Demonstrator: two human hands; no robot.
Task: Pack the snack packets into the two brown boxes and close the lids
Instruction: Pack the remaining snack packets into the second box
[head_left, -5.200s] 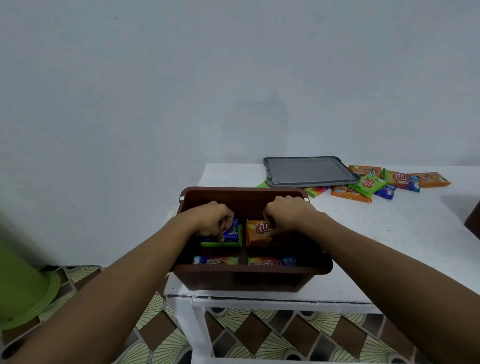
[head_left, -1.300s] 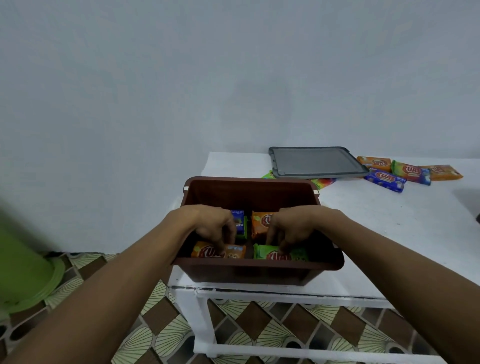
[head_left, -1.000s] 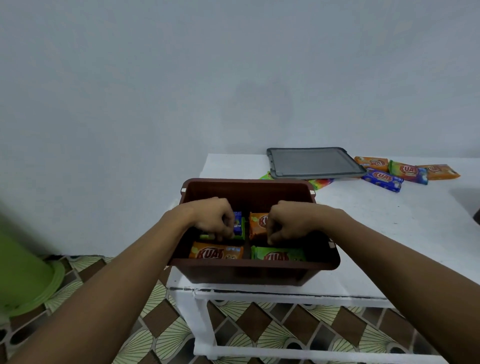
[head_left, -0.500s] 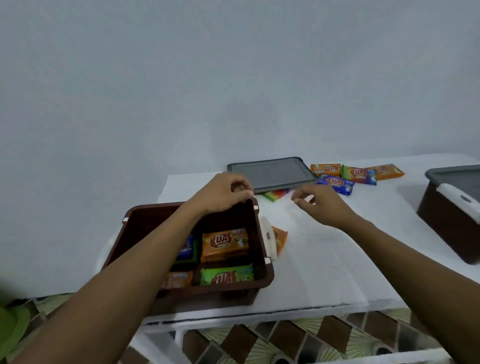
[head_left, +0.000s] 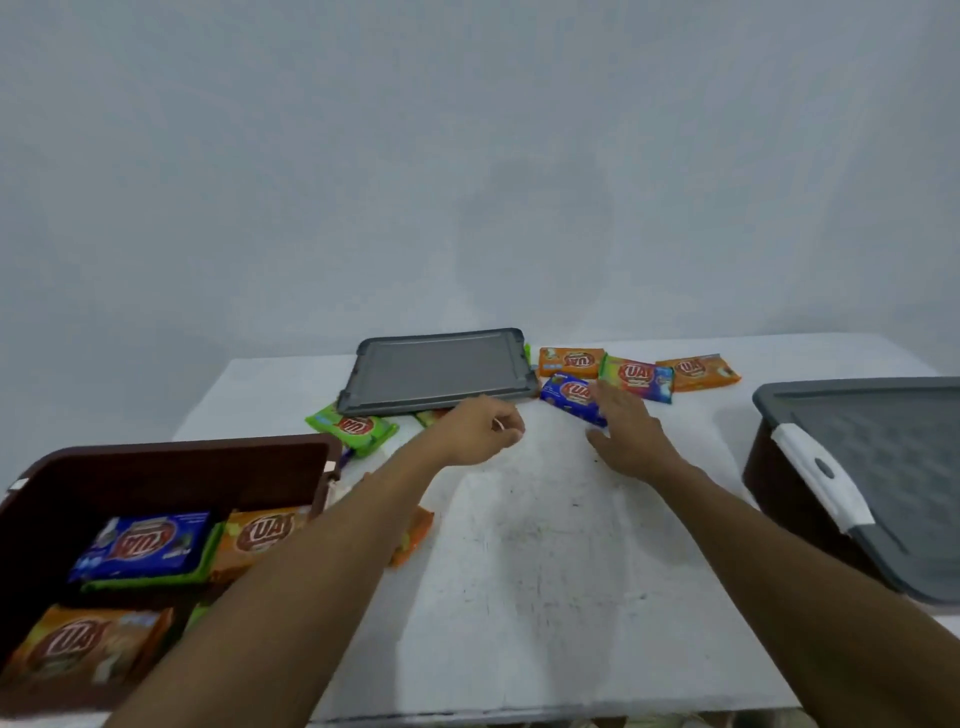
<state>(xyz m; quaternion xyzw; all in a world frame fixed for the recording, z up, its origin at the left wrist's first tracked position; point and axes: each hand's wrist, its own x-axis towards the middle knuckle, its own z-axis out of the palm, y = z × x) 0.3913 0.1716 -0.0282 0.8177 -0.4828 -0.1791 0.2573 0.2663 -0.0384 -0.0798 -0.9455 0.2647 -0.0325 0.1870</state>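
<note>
- Both hands have come out of the open brown box at the near left and swung across the bench, and our view has turned right with them.
- The left hand hangs just short of the loose grey lid, fingers loosely curled and holding nothing.
- The right hand is spread flat with straight fingers, its tips over the blue packet. We cannot tell whether they touch it.
- Behind that blue one, three more wait at the far side: an orange packet, a green-and-blue packet and another orange packet.
- A green packet pokes out from under the lid's near left corner, and an orange one lies partly hidden by the left forearm.
- The box we just left holds the packed packets, blue on green with orange ones beside and nearer.
- At the right a second brown box has come into view with its own lid already on.
- We judge one placing round finished and a fresh pick starting, likely the blue packet.
- The loose lid should wait until the stragglers are in.
</note>
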